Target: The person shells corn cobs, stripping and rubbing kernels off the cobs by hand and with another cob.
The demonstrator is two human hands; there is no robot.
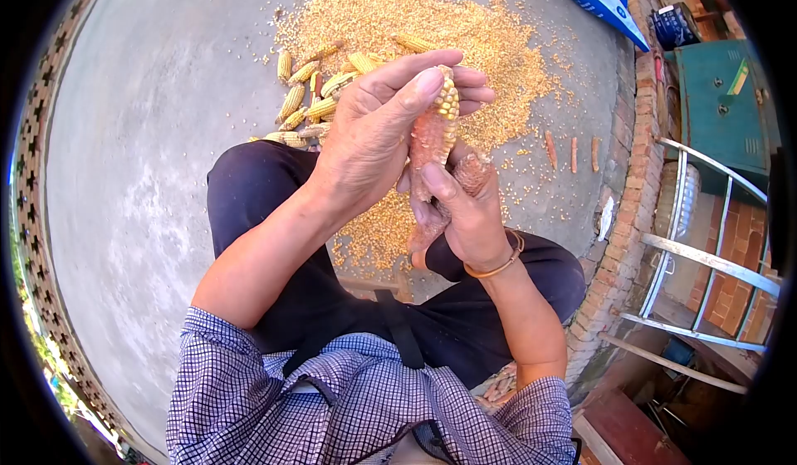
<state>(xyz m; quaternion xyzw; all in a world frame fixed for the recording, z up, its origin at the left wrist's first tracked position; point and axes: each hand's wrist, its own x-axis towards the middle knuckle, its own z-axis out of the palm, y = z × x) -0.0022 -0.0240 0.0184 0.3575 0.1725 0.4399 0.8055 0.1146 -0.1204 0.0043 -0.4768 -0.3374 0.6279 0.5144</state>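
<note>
A partly shelled ear of corn (429,139) is tilted upright between my two hands, over my crossed legs. Yellow kernels remain along its right side and upper end; the rest is bare and reddish. My left hand (382,120) is closed around the ear from the left, its thumb near the top and its fingers behind. My right hand (471,216) grips a bare corn cob (473,173), whose other end shows below the fingers. The right thumb presses on the lower part of the ear. Where the cob and ear touch is partly hidden.
Loose corn kernels (490,41) are heaped on the concrete floor (149,133) ahead. Several unshelled ears (292,100) lie left of the heap, and bare cobs (574,154) to its right. A blue printed bag (594,0), brick edging (635,191) and metal frame (706,257) stand further right.
</note>
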